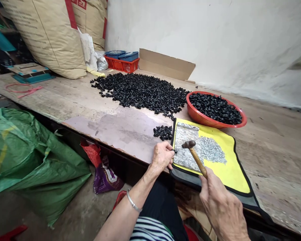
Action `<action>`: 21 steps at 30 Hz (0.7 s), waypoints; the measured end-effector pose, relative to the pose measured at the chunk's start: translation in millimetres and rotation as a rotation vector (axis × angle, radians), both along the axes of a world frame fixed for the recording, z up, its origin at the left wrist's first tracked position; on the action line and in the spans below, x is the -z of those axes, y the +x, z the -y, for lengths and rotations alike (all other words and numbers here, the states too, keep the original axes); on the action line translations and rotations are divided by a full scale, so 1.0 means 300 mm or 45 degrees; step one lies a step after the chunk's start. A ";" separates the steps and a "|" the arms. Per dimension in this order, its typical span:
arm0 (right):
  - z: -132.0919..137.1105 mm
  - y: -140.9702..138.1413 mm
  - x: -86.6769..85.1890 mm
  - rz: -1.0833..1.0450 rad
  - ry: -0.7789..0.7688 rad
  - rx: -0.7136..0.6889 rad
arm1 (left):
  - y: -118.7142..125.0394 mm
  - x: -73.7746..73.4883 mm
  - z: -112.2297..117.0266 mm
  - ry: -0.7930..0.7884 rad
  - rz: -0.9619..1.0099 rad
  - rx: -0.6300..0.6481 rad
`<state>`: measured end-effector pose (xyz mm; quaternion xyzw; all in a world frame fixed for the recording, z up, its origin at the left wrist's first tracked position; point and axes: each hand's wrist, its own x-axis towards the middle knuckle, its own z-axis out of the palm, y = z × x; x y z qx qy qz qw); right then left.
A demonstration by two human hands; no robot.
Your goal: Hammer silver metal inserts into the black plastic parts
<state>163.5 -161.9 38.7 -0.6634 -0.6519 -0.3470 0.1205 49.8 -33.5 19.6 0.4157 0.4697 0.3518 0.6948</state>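
Observation:
My left hand [162, 155] pinches a small black plastic piece [175, 151] at the left edge of a worn metal plate [187, 155]. In my right hand [219, 197] is a hammer [197, 159] with a wooden handle, its dark head raised over the plate. The plate lies on a yellow mat [230, 170] with black edging. To the right of the plate, a heap of tiny shiny metal parts [212, 149] is spread on the mat. A little cluster of black pieces [163, 132] sits just beyond my left hand.
A large pile of black pieces [142, 92] covers the table's middle. Behind the mat stands a red bowl [215, 124] full of them. Farther back are a red basket [121, 64], a cardboard strip [167, 63] and big sacks [45, 36]. A green sack [32, 157] is down at the left.

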 end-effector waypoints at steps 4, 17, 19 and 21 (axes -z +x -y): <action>0.004 -0.003 0.001 -0.102 -0.077 -0.039 | 0.001 0.004 -0.001 0.018 -0.003 -0.014; 0.015 -0.037 0.016 -0.050 -0.182 0.084 | 0.000 0.022 0.006 0.037 0.014 -0.019; 0.018 -0.028 0.016 -0.055 -0.162 0.049 | -0.001 0.019 0.006 0.034 0.026 -0.017; 0.019 -0.020 0.007 -0.086 -0.078 0.016 | -0.002 0.016 0.007 0.032 0.029 -0.017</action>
